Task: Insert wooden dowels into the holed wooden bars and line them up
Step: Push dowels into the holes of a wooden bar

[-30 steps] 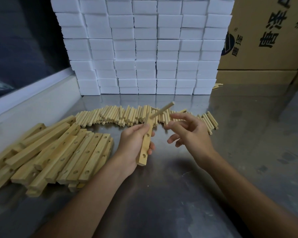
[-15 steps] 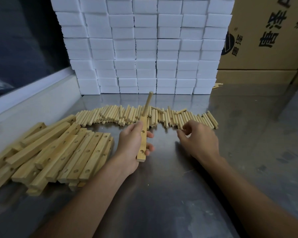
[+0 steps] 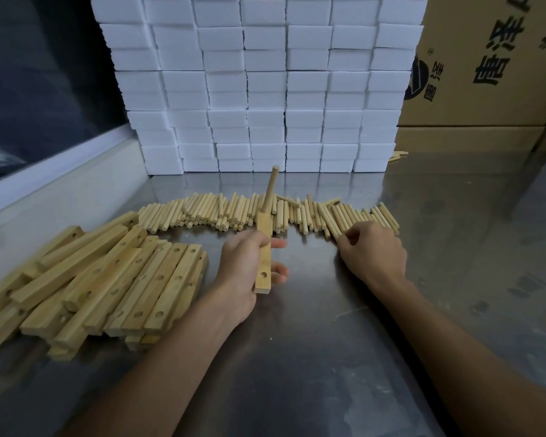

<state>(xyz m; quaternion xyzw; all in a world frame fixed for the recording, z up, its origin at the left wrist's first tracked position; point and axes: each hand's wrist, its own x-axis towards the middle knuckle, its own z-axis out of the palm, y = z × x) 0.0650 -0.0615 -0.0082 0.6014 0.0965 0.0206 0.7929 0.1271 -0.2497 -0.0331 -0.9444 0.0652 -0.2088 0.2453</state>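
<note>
Bars (image 3: 101, 285) lie heaped at left; the left hand (image 3: 246, 272) grips one bar (image 3: 263, 260), a dowel (image 3: 270, 190) standing in its far hole. The right hand (image 3: 372, 250), fingers curled, seems to pinch a dowel from the row (image 3: 234, 212), though the tips are hidden. Best to lift one cleanly and aim it square at the near hole.

We are seeing a pale yellow-tan wooden bar (image 3: 263, 250) and dowel (image 3: 270, 189), matching the tan pile of bars (image 3: 101, 279) and lighter straw-coloured row of dowels (image 3: 234, 212). The steel table (image 3: 297, 357) is showing grey with dull smudges. Plain white blocks (image 3: 265, 83) are forming a gridded wall; the brown carton (image 3: 492, 58) is bearing black print.
</note>
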